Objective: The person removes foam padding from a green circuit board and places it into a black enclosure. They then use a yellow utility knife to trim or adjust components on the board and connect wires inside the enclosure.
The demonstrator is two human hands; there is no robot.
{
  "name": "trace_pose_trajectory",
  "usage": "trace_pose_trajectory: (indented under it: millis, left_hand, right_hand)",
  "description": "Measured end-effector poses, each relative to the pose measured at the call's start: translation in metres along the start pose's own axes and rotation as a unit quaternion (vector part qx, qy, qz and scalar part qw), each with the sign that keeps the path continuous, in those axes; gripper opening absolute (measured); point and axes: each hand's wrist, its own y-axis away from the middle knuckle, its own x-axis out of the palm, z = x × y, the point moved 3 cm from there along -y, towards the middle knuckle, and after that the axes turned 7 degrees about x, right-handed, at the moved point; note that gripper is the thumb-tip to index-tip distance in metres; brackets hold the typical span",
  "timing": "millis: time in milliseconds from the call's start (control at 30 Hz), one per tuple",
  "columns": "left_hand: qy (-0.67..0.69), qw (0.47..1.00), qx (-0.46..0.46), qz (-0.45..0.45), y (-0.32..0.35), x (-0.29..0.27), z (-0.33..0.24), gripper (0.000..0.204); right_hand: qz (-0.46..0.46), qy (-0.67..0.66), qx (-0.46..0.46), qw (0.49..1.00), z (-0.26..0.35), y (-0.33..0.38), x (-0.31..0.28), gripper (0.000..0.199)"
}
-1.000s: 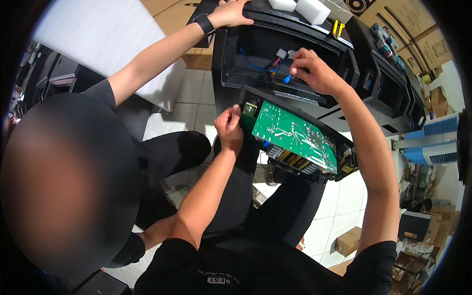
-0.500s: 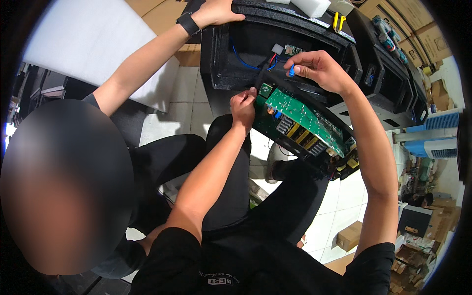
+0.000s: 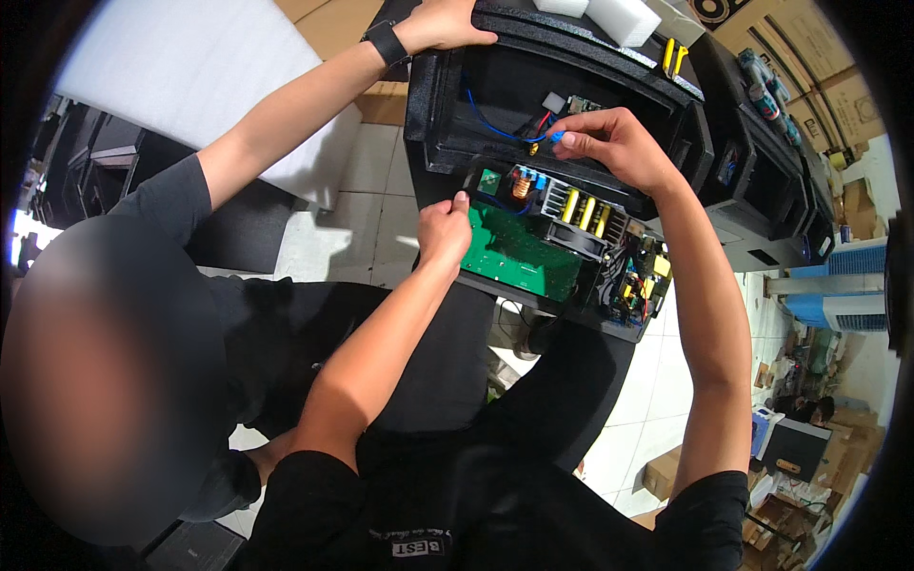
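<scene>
My left hand (image 3: pixel 446 228) is closed on the left edge of an amplifier module (image 3: pixel 524 259), a black plate carrying green circuit boards, finned heatsinks and a copper coil. The module is tilted in front of an open black speaker cabinet (image 3: pixel 440 114). Above it, my right hand (image 3: pixel 617 147) pinches a small blue connector (image 3: pixel 558 139) between thumb and fingers, at the cabinet's opening. A blue wire (image 3: pixel 490 124) runs from inside the cabinet toward that connector. Close by are red wires and a white plug (image 3: pixel 553 101). My left fingertips are partly hidden behind the module's edge.
A co-worker's hand (image 3: pixel 443 24) rests on the cabinet's upper left rim. Yellow-handled cutters (image 3: pixel 674 59) and white foam blocks (image 3: pixel 624 19) lie on top. A cordless drill (image 3: pixel 769 100) lies on another cabinet at right. A large white foam slab (image 3: pixel 190 86) stands at left.
The amplifier module has turned in my left hand, so its heatsinks and coil now face up. My right hand keeps the blue connector near the opening. The co-worker's hand stays on the rim.
</scene>
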Motion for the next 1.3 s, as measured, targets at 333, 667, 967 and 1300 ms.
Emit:
trace_pose_trajectory:
  millis: [333, 667, 967, 1300]
  left_hand:
    - [0.022, 0.998, -0.061, 0.021, 0.013, -0.013, 0.01, 0.038]
    - [0.073, 0.986, -0.071, 0.134, 0.004, -0.019, 0.02, 0.032]
    - [0.007, 0.984, 0.065, 0.163, -0.001, -0.048, 0.011, 0.036]
    - [-0.126, 0.944, 0.299, -0.056, 0.05, -0.049, -0.021, 0.039]
  right_hand:
    - [-0.165, 0.156, -0.003, 0.974, -0.01, 0.005, 0.027, 0.024]
    - [-0.234, 0.156, 0.018, 0.959, -0.037, 0.003, 0.035, 0.03]
    - [-0.293, 0.188, 0.002, 0.937, -0.029, 0.006, 0.042, 0.029]
    - [-0.429, 0.097, -0.08, 0.895, -0.037, 0.046, 0.057, 0.015]
